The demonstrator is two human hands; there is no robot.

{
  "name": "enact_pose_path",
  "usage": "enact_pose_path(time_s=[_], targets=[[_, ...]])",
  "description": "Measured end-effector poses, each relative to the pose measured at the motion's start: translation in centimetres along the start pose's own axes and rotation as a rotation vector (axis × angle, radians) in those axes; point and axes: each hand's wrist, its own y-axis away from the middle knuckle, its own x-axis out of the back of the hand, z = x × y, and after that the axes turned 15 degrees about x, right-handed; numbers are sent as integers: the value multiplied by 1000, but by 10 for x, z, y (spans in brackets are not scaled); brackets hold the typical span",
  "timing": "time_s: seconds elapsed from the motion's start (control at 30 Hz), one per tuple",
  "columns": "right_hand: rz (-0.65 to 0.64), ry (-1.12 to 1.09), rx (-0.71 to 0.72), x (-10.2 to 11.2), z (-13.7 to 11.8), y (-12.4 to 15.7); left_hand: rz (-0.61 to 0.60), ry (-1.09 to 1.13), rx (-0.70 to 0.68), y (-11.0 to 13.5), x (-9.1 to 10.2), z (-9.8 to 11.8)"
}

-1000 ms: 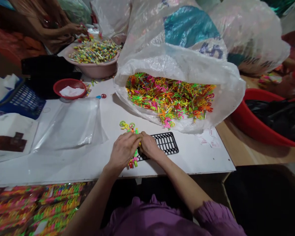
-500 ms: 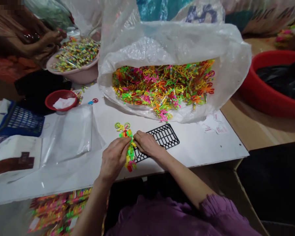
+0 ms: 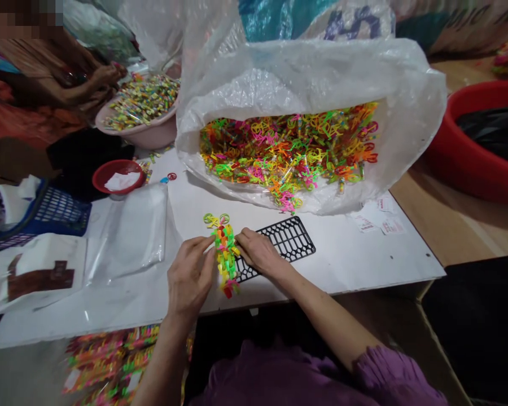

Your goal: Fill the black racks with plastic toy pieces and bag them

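Note:
A row of small bright plastic toys (image 3: 226, 251), green, yellow, orange and pink, stands across the left end of a black plastic grid (image 3: 298, 239) on the white table. My left hand (image 3: 191, 276) is on the left side of this row, its thumb and forefinger apart and the forefinger's tip at the toys. From the right, my right hand (image 3: 258, 251) lies over the grid with bent fingers against the row; what its fingertips hold is hidden. A loose yellow-green wheeled toy (image 3: 211, 220) lies just beyond the row.
Behind the grid a large white plastic sack (image 3: 322, 73) gapes, full of similar toys (image 3: 279, 152). To the left are clear plastic bags (image 3: 139, 225), a small red bowl (image 3: 99, 179), a blue basket (image 3: 68, 208) and a pink basin (image 3: 144, 135). Another person's hands (image 3: 105, 76) are behind the basin.
My left thumb and forefinger have parted and drawn back slightly left from the toy row, showing more of it. My right hand stays beside the row. The whole view has shifted a little.

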Motion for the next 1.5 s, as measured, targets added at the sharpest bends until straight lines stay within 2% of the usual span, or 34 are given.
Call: enact_pose_path(time_s=[0.27,0.43,0.73,0.93,1.07,1.3,1.5], targets=[[-46,13,-41,0,-3,-2,-94,-47,-127,-6,-14,-3],[-109,32,13,2,-3,-1,-169,53,-132,-5,-9,-7],[-85,-16,65,3,4,-2,-187,96,-207,-6,-7,-15],[-62,-33,47,4,1,0,-218,79,-173,-6,-6,-14],[-62,-21,77,5,0,0,-204,88,-160,-4,-7,-13],[-134,-20,82,9,3,-4,-168,39,-99,-1,-13,-8],[-89,-59,118,9,7,-3,-46,-25,-110,4,-22,-3]])
